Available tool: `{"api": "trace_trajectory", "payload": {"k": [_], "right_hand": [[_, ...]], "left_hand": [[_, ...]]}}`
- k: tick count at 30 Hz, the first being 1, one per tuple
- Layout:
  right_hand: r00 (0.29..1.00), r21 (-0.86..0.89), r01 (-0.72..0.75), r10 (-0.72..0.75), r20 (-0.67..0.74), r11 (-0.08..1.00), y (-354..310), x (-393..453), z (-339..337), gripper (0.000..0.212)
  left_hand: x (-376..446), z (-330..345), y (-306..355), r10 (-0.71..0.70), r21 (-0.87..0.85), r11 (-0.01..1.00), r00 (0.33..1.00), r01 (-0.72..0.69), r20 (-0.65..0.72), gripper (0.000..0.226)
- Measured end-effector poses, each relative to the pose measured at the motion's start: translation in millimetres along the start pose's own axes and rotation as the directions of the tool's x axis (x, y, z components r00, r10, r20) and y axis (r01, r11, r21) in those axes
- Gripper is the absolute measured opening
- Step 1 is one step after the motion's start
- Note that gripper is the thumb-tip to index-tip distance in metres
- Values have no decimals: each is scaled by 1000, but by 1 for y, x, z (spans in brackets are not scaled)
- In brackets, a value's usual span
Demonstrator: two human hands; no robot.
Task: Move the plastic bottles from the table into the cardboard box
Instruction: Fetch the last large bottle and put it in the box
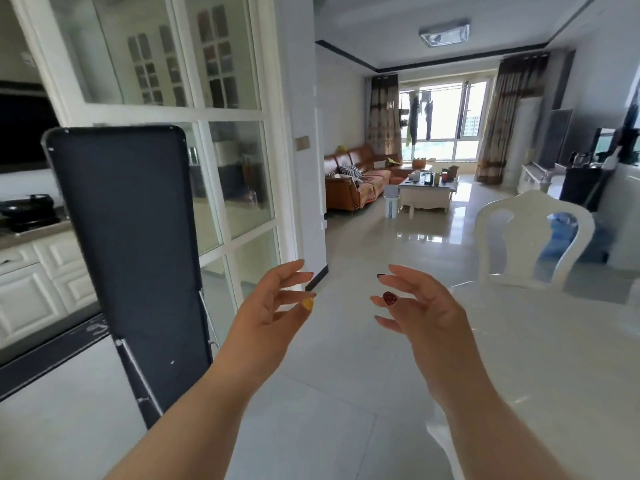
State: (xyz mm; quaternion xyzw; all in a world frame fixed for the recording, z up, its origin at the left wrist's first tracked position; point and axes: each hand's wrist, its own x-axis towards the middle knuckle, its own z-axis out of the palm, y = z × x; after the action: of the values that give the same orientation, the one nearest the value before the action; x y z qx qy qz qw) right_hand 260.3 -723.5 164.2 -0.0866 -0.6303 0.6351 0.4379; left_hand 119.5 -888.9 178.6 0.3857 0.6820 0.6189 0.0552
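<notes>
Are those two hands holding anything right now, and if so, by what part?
Nothing is held. The left hand and the right hand are both raised in the air, empty, with fingers loosely spread. No bottle or box is in view.

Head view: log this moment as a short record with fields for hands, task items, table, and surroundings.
left hand: raised over the floor, fingers loosely spread, holding nothing
right hand: raised opposite it, fingers curled open, holding nothing
task items: no plastic bottles or cardboard box in view
table: white table at right, visible part bare
chair: white chair behind the table
left side: dark upright panel before a glass partition
background: sofa, coffee table
</notes>
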Motion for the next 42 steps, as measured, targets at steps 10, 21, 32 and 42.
{"api": "trace_trajectory", "payload": {"k": [10, 21, 32, 42], "right_hand": [[994, -136, -11, -4, -112, 991, 105, 184, -17, 35], [878, -289, -67, -81, -471, 955, 183, 341, -90, 31], [587, -418, -144, -263, -766, 897, 196, 390, -281, 34], [297, -416, -340, -324, -898, 843, 190, 388, -430, 36]], "left_hand": [[224, 58, -106, 69, -111, 992, 988, -54, 138, 51], [476, 206, -173, 199, -329, 944, 861, -39, 469, 47], [548, 479, -174, 371, -462, 886, 533, 43, 761, 54], [548, 676, -166, 370, -427, 890, 295, 158, 881, 47]]}}
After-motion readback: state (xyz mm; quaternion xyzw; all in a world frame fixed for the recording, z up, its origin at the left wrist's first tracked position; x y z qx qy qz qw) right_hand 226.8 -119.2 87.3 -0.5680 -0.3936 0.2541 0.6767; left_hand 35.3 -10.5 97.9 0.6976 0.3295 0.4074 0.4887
